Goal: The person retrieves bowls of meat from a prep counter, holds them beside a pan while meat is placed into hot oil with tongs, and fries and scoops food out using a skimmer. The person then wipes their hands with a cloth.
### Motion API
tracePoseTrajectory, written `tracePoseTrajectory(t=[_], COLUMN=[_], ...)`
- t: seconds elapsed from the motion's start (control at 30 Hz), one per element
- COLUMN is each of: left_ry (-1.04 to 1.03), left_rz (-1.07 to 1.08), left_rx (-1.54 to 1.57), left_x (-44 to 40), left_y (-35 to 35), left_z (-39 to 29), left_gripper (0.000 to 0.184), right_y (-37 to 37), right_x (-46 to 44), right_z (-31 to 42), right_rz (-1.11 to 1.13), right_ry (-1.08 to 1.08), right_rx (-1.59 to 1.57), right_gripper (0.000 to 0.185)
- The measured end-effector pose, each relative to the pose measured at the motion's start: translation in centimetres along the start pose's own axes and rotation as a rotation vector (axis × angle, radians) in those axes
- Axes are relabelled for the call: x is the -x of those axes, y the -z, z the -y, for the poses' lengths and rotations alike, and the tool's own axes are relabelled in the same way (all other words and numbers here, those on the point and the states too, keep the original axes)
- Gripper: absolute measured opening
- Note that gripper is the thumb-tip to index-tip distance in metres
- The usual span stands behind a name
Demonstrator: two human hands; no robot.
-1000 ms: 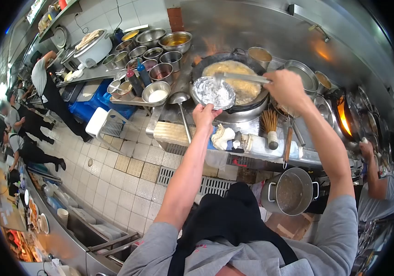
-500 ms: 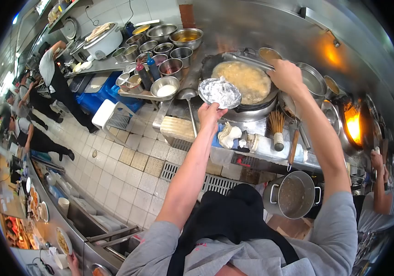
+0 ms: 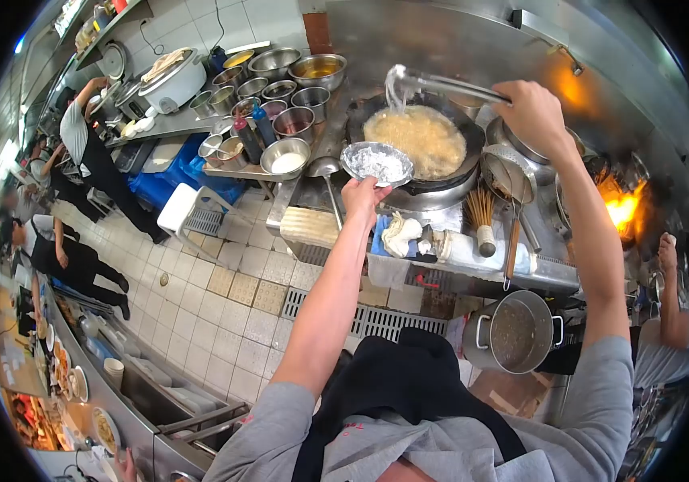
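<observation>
My left hand (image 3: 364,195) grips the near rim of a metal bowl (image 3: 377,164) holding white powder with pale lumps. The bowl is just left of a large wok (image 3: 473,132) of bubbling golden oil (image 3: 417,143). Closed around the end of long metal tongs (image 3: 457,85), my right hand (image 3: 533,112) is raised beyond the wok's right side. At the tongs' far tips, a white-coated piece (image 3: 395,88) hangs over the wok's back left edge.
Sauce bowls (image 3: 293,121) and bottles (image 3: 263,126) stand at the left. A ladle (image 3: 324,167), bamboo brush (image 3: 482,221) and strainer (image 3: 509,178) lie near the wok. Flames (image 3: 621,206) rise at the right near a co-worker's arm (image 3: 670,305). A big pot (image 3: 513,332) stands below.
The tongs went from the powder bowl to over the wok, then up, and a white-coated piece now hangs from them. My right hand has risen. The bowl stays beside the wok.
</observation>
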State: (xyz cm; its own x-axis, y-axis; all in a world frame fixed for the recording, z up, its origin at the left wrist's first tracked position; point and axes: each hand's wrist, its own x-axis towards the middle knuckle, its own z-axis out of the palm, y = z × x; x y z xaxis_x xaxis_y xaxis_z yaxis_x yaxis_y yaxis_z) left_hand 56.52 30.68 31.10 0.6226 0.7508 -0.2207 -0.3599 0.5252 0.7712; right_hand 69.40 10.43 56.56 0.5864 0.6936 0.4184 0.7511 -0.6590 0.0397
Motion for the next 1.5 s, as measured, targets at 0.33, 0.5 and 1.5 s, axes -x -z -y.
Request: tracePoseTrajectory(t=[0.33,0.5,1.5], left_ry=[0.053,0.063,-0.131], left_rz=[0.04,0.107,-0.107], left_rx=[-0.034,-0.041,-0.012], left_x=[3.8,5.2,4.4], left_y=[1.5,2.5,-1.7], left_z=[-2.0,-3.2,2.1], left_gripper=[0.017,0.012,0.016], right_y=[-6.5,-1.5,-6.9], right_x=[-0.9,4.0,-2.6], right_z=[3.6,4.3,-11.0], right_rz=[0.073,0.192,0.034], right_ry=[-0.184,-0.095,-0.139], right_rx=[-0.141,-0.114,-0.29], right_gripper=[0.036,0.034,0.037])
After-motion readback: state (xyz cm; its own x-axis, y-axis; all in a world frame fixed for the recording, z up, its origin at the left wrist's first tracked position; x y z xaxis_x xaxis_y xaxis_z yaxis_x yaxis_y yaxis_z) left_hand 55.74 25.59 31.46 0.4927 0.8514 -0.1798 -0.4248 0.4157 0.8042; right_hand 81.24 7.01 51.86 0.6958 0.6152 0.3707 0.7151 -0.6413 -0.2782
